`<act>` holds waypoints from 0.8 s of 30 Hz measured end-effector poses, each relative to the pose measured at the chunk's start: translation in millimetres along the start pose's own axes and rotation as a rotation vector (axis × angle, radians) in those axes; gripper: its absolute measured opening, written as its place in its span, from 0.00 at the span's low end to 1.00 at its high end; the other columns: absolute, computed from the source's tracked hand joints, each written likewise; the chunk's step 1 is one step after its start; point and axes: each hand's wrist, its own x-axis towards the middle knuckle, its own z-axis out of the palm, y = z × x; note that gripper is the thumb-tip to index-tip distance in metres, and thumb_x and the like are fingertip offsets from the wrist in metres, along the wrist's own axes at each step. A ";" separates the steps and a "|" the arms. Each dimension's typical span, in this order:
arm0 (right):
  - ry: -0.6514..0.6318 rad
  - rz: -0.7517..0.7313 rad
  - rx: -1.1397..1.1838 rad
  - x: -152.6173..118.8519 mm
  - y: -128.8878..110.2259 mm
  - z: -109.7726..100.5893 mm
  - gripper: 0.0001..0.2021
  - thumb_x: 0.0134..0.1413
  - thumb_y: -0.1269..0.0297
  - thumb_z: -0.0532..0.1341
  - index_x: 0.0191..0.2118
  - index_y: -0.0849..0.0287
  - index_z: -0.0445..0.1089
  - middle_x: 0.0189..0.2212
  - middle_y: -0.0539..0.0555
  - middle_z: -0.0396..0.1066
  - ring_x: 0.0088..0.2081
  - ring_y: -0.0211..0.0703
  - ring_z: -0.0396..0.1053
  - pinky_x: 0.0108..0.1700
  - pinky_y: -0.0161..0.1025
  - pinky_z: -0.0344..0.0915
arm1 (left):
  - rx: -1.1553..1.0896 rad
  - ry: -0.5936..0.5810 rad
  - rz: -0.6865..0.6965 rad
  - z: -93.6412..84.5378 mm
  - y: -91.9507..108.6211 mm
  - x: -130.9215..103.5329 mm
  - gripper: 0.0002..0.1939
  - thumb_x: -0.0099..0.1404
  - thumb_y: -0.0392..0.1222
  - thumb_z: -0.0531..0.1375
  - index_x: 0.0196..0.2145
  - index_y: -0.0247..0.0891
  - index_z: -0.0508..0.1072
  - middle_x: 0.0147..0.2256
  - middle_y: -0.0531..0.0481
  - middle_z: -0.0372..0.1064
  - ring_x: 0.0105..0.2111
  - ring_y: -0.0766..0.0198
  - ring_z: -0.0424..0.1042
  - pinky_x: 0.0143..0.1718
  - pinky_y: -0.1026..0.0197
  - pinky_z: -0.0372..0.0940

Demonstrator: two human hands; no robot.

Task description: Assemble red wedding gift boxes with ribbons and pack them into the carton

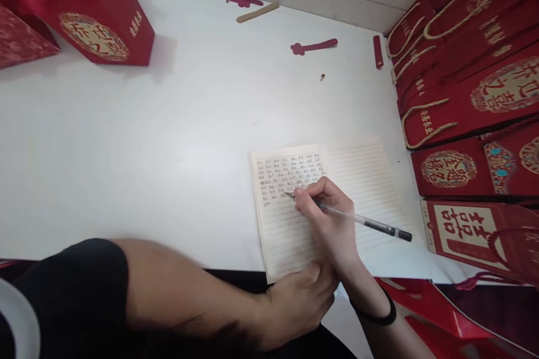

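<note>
From my head camera, the small marks on the notebook (295, 201) are too tiny to read, and my right hand (326, 218) covers part of the page. That grip is closed on a clear pen (366, 221), tip on a ruled line. My left hand (298, 303), fingers curled, rests at the notebook's near edge on the white table (147, 140).

The right hand (326, 218) holds a pen (357, 218) on the notebook (366, 179); the left hand (297, 305) rests at its lower edge.
</note>
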 end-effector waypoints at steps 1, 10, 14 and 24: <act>0.008 -0.005 0.001 1.0 -0.1 -0.4 0.12 0.52 0.61 0.63 0.24 0.59 0.61 0.18 0.45 0.62 0.22 0.33 0.61 0.24 0.32 0.60 | -0.068 0.065 -0.040 1.6 0.8 0.2 0.19 0.66 0.45 0.46 0.51 0.49 0.70 0.55 0.53 0.63 0.56 0.55 0.60 0.53 0.46 0.57; 0.050 -0.095 0.075 13.7 7.5 -9.7 0.11 0.53 0.64 0.62 0.25 0.58 0.59 0.19 0.45 0.64 0.21 0.33 0.61 0.24 0.33 0.61 | -0.299 0.287 -0.085 -1.6 -6.2 -7.7 0.17 0.67 0.39 0.48 0.49 0.40 0.71 0.55 0.46 0.61 0.56 0.56 0.58 0.46 0.56 0.55; 0.117 -0.109 0.056 11.6 1.9 -6.8 0.12 0.53 0.64 0.63 0.25 0.57 0.59 0.20 0.45 0.62 0.22 0.33 0.60 0.25 0.34 0.60 | -0.298 0.234 0.035 -5.6 -9.7 -14.7 0.19 0.67 0.35 0.46 0.50 0.41 0.69 0.55 0.49 0.60 0.58 0.59 0.55 0.46 0.56 0.56; 0.186 -0.068 -0.104 -0.6 -2.7 14.0 0.17 0.53 0.64 0.61 0.19 0.58 0.55 0.14 0.43 0.56 0.19 0.32 0.58 0.21 0.32 0.55 | -0.683 0.238 0.193 24.3 21.9 -6.8 0.13 0.65 0.38 0.49 0.34 0.46 0.74 0.42 0.51 0.69 0.40 0.65 0.66 0.38 0.62 0.61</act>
